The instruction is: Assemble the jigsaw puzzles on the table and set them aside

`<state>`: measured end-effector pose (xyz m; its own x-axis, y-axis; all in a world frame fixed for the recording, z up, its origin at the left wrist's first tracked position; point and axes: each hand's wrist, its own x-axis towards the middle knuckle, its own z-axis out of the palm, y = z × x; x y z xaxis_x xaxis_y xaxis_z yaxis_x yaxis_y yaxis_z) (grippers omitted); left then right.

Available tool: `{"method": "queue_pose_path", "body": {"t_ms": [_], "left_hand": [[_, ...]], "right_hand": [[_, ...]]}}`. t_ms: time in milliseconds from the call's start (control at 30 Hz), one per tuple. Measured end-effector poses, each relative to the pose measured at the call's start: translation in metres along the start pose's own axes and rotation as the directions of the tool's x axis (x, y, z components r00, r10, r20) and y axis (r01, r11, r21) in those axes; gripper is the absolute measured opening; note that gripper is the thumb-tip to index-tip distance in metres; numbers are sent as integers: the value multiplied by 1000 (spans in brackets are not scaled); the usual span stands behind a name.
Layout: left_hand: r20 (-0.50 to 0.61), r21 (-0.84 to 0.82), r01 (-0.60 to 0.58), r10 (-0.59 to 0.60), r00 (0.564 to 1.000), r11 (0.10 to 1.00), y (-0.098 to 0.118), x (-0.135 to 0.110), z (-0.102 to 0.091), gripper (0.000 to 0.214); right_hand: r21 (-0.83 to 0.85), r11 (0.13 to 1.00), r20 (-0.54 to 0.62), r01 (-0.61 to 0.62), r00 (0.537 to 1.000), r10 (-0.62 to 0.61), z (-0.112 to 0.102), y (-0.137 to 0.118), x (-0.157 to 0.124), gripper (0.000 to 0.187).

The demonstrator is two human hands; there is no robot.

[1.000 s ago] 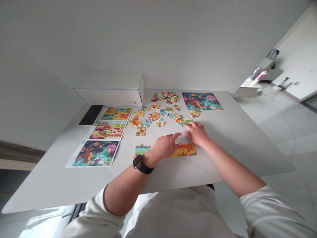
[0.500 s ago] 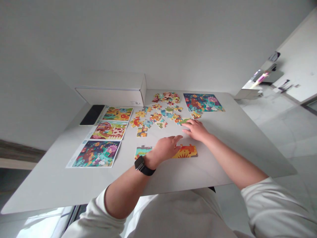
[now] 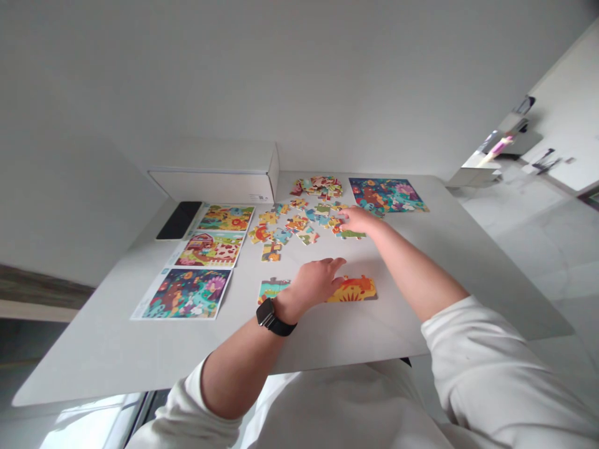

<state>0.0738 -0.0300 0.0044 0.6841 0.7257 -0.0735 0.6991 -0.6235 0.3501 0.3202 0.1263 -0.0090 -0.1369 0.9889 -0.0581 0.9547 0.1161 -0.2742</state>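
Note:
My left hand (image 3: 314, 280), with a black watch on its wrist, rests on a partly joined strip of puzzle pieces (image 3: 350, 289) near the table's front, fingers loosely curled over it. My right hand (image 3: 359, 219) reaches far across the table, its fingers flat on the loose coloured puzzle pieces (image 3: 299, 223) scattered mid-table. A green piece (image 3: 350, 234) lies just below that hand. A heap of pieces (image 3: 318, 185) lies farther back. I cannot make out whether the right fingers grip any piece.
A finished blue puzzle (image 3: 386, 194) lies at the back right. Three picture cards (image 3: 210, 249) lie in a column on the left beside a black phone (image 3: 178, 219). A white box (image 3: 219, 174) stands at the back. The white table (image 3: 444, 262) ends close to my body.
My right hand has moved away from the joined strip, up and back among the loose pieces. My left hand has stayed on the strip.

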Motion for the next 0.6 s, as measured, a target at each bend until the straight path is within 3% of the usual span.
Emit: {"method": "queue_pose_path", "body": {"t_ms": [167, 300, 467, 600], "left_hand": [[-9, 10, 6, -6, 1000, 1000, 0, -1, -1, 52], [-33, 6, -8, 8, 999, 1000, -1, -1, 2, 54], [-85, -66, 12, -17, 996, 998, 0, 1, 1, 42], [-274, -345, 6, -107, 956, 939, -1, 5, -1, 23]], "right_hand": [[77, 997, 28, -5, 1000, 3, -4, 3, 7, 31], [334, 941, 21, -54, 999, 50, -12, 5, -6, 19], [752, 659, -32, -3, 999, 41, -36, 7, -52, 35], [889, 454, -100, 63, 993, 57, -51, 3, -106, 46]]}}
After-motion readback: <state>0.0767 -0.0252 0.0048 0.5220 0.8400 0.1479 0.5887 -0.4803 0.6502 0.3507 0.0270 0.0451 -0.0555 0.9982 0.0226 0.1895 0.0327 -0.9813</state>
